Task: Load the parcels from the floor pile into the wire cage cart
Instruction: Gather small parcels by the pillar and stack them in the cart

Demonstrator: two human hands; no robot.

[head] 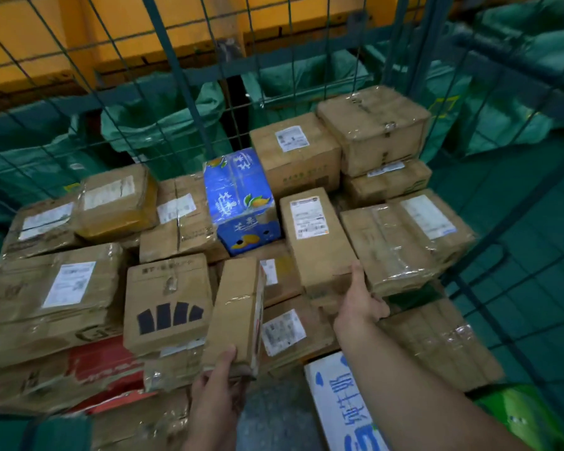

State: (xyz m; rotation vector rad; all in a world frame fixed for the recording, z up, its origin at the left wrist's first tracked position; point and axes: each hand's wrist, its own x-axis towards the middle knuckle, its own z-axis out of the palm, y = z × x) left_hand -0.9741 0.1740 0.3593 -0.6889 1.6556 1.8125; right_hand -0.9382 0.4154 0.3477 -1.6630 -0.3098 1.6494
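Observation:
The green wire cage cart (189, 92) holds several taped cardboard parcels. My left hand (219, 388) grips the near end of a narrow brown box (238, 307) standing on its side in the cart's front middle. My right hand (360, 299) holds the near end of a long brown box with a white label (316, 236), thumb on top. That box lies between a blue fruit carton (241, 196) and a wide film-wrapped box (401, 242).
A box with black curved marks (168, 301) sits left of the narrow box. A white carton with blue print (339, 408) and a green bag (521, 415) lie near right. Green sacks (163, 118) and a yellow wall stand behind the cage. Green floor is at right.

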